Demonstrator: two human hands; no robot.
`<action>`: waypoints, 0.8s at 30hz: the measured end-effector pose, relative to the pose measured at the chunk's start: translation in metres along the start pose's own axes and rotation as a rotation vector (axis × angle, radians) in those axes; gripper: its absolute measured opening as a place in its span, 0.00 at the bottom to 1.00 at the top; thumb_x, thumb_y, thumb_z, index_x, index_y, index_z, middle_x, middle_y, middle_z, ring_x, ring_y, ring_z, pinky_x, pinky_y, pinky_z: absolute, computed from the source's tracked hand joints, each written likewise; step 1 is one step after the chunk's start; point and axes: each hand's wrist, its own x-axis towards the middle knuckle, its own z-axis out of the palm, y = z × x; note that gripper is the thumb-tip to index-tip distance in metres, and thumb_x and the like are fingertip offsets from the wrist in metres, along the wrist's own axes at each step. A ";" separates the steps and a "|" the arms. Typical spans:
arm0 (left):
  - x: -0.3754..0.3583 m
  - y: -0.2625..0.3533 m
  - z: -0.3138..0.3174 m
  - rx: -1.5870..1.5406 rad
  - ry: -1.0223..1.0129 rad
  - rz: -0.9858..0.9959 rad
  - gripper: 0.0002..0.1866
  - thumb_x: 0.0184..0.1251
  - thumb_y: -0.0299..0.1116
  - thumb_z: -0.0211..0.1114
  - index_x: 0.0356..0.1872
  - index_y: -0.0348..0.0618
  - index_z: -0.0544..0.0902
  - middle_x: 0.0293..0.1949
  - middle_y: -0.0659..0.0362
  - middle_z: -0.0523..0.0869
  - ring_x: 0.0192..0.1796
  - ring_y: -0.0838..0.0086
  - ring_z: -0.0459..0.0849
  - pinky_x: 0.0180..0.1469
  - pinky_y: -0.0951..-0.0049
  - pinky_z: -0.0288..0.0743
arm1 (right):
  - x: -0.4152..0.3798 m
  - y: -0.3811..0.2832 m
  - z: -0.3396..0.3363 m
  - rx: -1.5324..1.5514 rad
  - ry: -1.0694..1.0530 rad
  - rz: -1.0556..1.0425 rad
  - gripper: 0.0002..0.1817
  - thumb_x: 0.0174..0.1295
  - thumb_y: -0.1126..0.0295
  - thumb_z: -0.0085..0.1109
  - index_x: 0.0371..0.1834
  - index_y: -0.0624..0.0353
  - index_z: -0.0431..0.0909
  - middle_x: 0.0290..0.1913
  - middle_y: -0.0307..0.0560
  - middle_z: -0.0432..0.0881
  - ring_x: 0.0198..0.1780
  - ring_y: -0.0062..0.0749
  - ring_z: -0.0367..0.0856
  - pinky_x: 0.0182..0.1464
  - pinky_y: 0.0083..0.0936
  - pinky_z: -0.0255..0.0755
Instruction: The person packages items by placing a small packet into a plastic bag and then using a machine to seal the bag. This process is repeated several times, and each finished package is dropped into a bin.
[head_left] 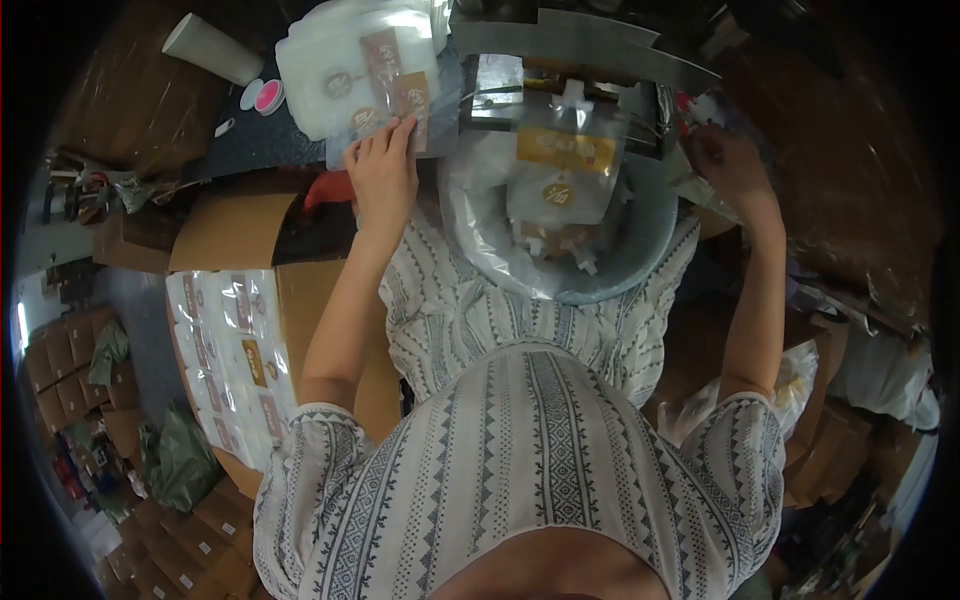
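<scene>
My left hand [387, 180] lies with its fingertips on the lower edge of a stack of white plastic pouches [335, 75] with red and gold labels. On the right, my right hand [733, 170] reaches in beside some small red and white items [697, 108]; its fingers are dark and partly hidden. Between my hands, a round basin [650, 245] lined with clear plastic rests at my lap. A clear spouted pouch [565, 190] with a gold label lies over it, and small white pieces sit in the basin.
An open cardboard box [225, 225] at the left holds rows of labelled white packs [232, 350]. A white cup [212, 48] and a pink round container [268, 96] are at the upper left. A metal machine edge [600, 50] spans the top. More boxes [75, 350] are stacked far left.
</scene>
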 end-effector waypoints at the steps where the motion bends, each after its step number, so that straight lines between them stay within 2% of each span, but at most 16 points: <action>1: 0.002 -0.003 -0.005 0.002 0.001 0.000 0.15 0.60 0.27 0.63 0.50 0.46 0.81 0.46 0.56 0.83 0.48 0.63 0.80 0.55 0.63 0.65 | -0.001 -0.005 -0.004 0.064 0.026 0.056 0.14 0.60 0.67 0.59 0.47 0.61 0.81 0.38 0.57 0.84 0.42 0.49 0.83 0.45 0.34 0.74; 3: 0.007 -0.011 -0.016 -0.154 -0.109 0.016 0.08 0.60 0.27 0.64 0.40 0.43 0.83 0.36 0.55 0.83 0.39 0.59 0.82 0.47 0.63 0.71 | -0.002 -0.015 -0.011 0.127 0.051 0.109 0.14 0.60 0.64 0.60 0.47 0.60 0.81 0.38 0.56 0.84 0.41 0.47 0.83 0.44 0.35 0.74; 4: 0.007 -0.005 -0.024 -0.152 -0.109 0.013 0.08 0.60 0.27 0.64 0.40 0.43 0.83 0.36 0.55 0.83 0.39 0.59 0.82 0.47 0.63 0.71 | -0.003 -0.020 -0.014 0.237 0.078 0.115 0.14 0.60 0.65 0.62 0.47 0.58 0.81 0.36 0.53 0.84 0.38 0.41 0.82 0.43 0.32 0.74; 5: 0.006 0.007 -0.033 -0.275 -0.062 -0.053 0.06 0.60 0.26 0.64 0.37 0.41 0.83 0.34 0.53 0.83 0.37 0.57 0.82 0.42 0.63 0.72 | -0.004 -0.026 -0.017 0.346 0.103 0.120 0.14 0.59 0.66 0.63 0.47 0.57 0.82 0.34 0.50 0.83 0.36 0.36 0.81 0.41 0.29 0.74; 6: 0.004 0.019 -0.041 -0.397 -0.017 -0.118 0.04 0.59 0.26 0.64 0.35 0.40 0.83 0.31 0.52 0.82 0.34 0.55 0.82 0.37 0.63 0.74 | -0.005 -0.036 -0.017 0.347 0.099 0.118 0.14 0.59 0.66 0.63 0.47 0.57 0.82 0.34 0.50 0.83 0.36 0.36 0.81 0.41 0.29 0.74; 8: 0.004 0.037 -0.049 -0.421 -0.003 -0.099 0.04 0.59 0.26 0.64 0.35 0.40 0.83 0.31 0.52 0.82 0.33 0.55 0.82 0.35 0.63 0.74 | -0.010 -0.066 -0.011 0.553 0.108 -0.191 0.14 0.58 0.70 0.65 0.48 0.58 0.81 0.33 0.45 0.81 0.30 0.27 0.77 0.38 0.25 0.73; 12: 0.012 0.064 -0.064 -0.491 -0.026 -0.129 0.05 0.58 0.25 0.65 0.35 0.40 0.83 0.31 0.53 0.82 0.33 0.56 0.82 0.33 0.63 0.75 | -0.012 -0.113 0.002 0.527 0.053 -0.254 0.13 0.58 0.71 0.65 0.46 0.60 0.80 0.35 0.46 0.80 0.33 0.32 0.78 0.39 0.27 0.74; 14: 0.012 0.068 -0.065 -0.517 -0.019 -0.118 0.05 0.58 0.25 0.65 0.35 0.40 0.83 0.31 0.53 0.81 0.32 0.56 0.82 0.33 0.63 0.75 | -0.011 -0.120 0.018 0.306 0.218 -0.336 0.12 0.57 0.71 0.66 0.43 0.61 0.79 0.37 0.47 0.81 0.36 0.39 0.80 0.40 0.31 0.76; 15: 0.013 0.070 -0.065 -0.545 -0.011 -0.108 0.05 0.57 0.25 0.66 0.35 0.40 0.83 0.31 0.53 0.81 0.32 0.56 0.82 0.32 0.64 0.75 | -0.008 -0.121 0.020 0.306 0.220 -0.334 0.12 0.57 0.71 0.66 0.43 0.61 0.79 0.37 0.47 0.81 0.36 0.39 0.80 0.40 0.31 0.76; 17: 0.014 0.076 -0.068 -0.579 -0.030 -0.039 0.05 0.58 0.25 0.66 0.35 0.40 0.83 0.30 0.54 0.82 0.31 0.57 0.82 0.32 0.64 0.75 | -0.003 -0.121 0.023 0.221 0.298 -0.656 0.14 0.54 0.68 0.68 0.42 0.61 0.79 0.37 0.49 0.81 0.38 0.46 0.81 0.41 0.35 0.77; 18: 0.014 0.078 -0.069 -0.610 -0.047 0.026 0.05 0.58 0.25 0.66 0.35 0.40 0.83 0.30 0.54 0.82 0.30 0.57 0.82 0.32 0.64 0.75 | -0.002 -0.120 0.024 0.224 0.296 -0.655 0.14 0.54 0.68 0.68 0.42 0.61 0.79 0.37 0.49 0.81 0.38 0.46 0.81 0.41 0.35 0.77; 20: 0.010 0.081 -0.062 -0.669 -0.120 0.038 0.04 0.58 0.26 0.66 0.35 0.40 0.83 0.31 0.54 0.82 0.30 0.57 0.82 0.31 0.65 0.74 | -0.001 -0.118 0.026 0.354 0.113 -0.711 0.18 0.53 0.68 0.69 0.45 0.61 0.79 0.38 0.50 0.82 0.38 0.46 0.82 0.43 0.33 0.77; 21: 0.008 0.082 -0.057 -0.728 -0.190 0.053 0.05 0.59 0.28 0.66 0.35 0.40 0.83 0.31 0.53 0.82 0.29 0.58 0.82 0.31 0.67 0.74 | -0.001 -0.117 0.025 0.354 0.113 -0.711 0.18 0.53 0.68 0.69 0.45 0.61 0.79 0.38 0.50 0.82 0.38 0.46 0.82 0.43 0.33 0.77; 22: 0.008 0.084 -0.050 -0.729 -0.191 0.052 0.05 0.59 0.28 0.66 0.35 0.40 0.83 0.31 0.53 0.82 0.29 0.58 0.82 0.31 0.67 0.74 | 0.000 -0.116 0.024 0.472 0.033 -0.524 0.19 0.53 0.67 0.70 0.47 0.60 0.79 0.39 0.50 0.82 0.39 0.46 0.83 0.44 0.33 0.77; 23: 0.009 0.087 -0.041 -0.837 -0.277 0.021 0.06 0.61 0.29 0.65 0.35 0.38 0.82 0.31 0.54 0.83 0.29 0.62 0.83 0.30 0.70 0.74 | 0.000 -0.115 0.024 0.584 -0.048 -0.334 0.20 0.53 0.66 0.70 0.48 0.60 0.79 0.40 0.51 0.83 0.41 0.46 0.83 0.45 0.33 0.77; 24: 0.013 0.090 -0.034 -0.943 -0.361 -0.009 0.07 0.62 0.30 0.65 0.36 0.35 0.82 0.31 0.54 0.83 0.29 0.66 0.84 0.30 0.73 0.74 | 0.002 -0.111 0.023 0.583 -0.048 -0.338 0.20 0.53 0.66 0.70 0.48 0.60 0.79 0.40 0.51 0.83 0.41 0.46 0.83 0.45 0.33 0.77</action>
